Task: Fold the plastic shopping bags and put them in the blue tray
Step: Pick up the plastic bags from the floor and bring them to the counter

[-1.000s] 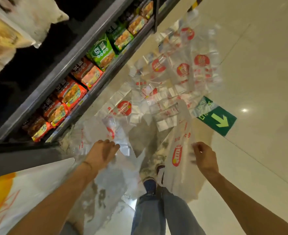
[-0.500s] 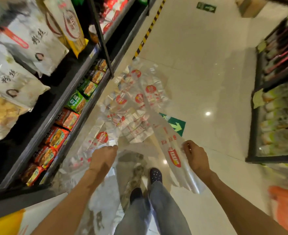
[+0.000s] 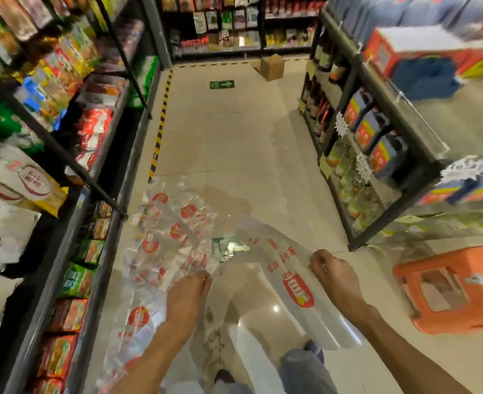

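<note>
Shelving (image 3: 72,166) with packed food stands close on the left of the clear plastic shopping bags (image 3: 175,240), and a second rack (image 3: 376,132) with bottles stands further off on their right; the tiled floor (image 3: 229,137) beyond them is open down the aisle. An orange basket (image 3: 456,294) sits on the floor just right of the bags. The bundle of bags hangs in the air, spread between the two hands. The left hand (image 3: 186,297) grips its bunched near edge, and the right hand (image 3: 337,277) pinches the edge of one bag with a red print. I judge the slippery film may slide from the fingers, or the loose end may catch on the left shelf. No blue tray is in view.
</note>
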